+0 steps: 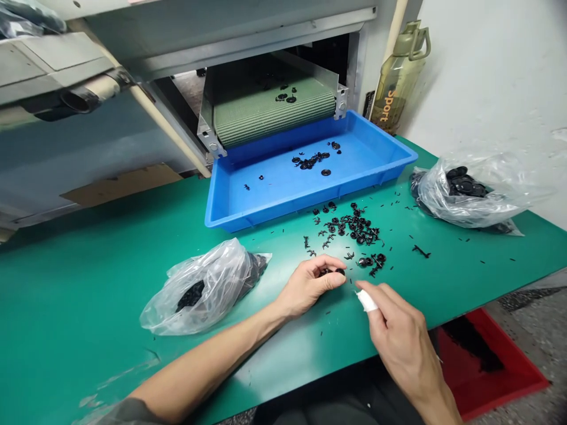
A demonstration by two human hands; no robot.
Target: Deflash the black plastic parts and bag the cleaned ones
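Observation:
My left hand (309, 285) rests on the green table (88, 283) with its fingers curled around small black plastic parts (333, 271). My right hand (396, 333) hovers just right of it, fingers pressed together, the forefinger wrapped in white tape (367, 301); whether it holds anything I cannot see. A loose pile of small black parts (352, 227) lies on the table just beyond both hands. Behind the pile stands a blue tray (381, 139) with a few black parts in it, under the end of a ribbed green conveyor belt (272, 112).
A clear plastic bag (208, 283) with black parts lies left of my left hand; another bag (469, 189) lies at the right. A green bottle (401, 74) stands by the wall. A red bin (487, 360) sits on the floor below the table's edge. Black slivers litter the table.

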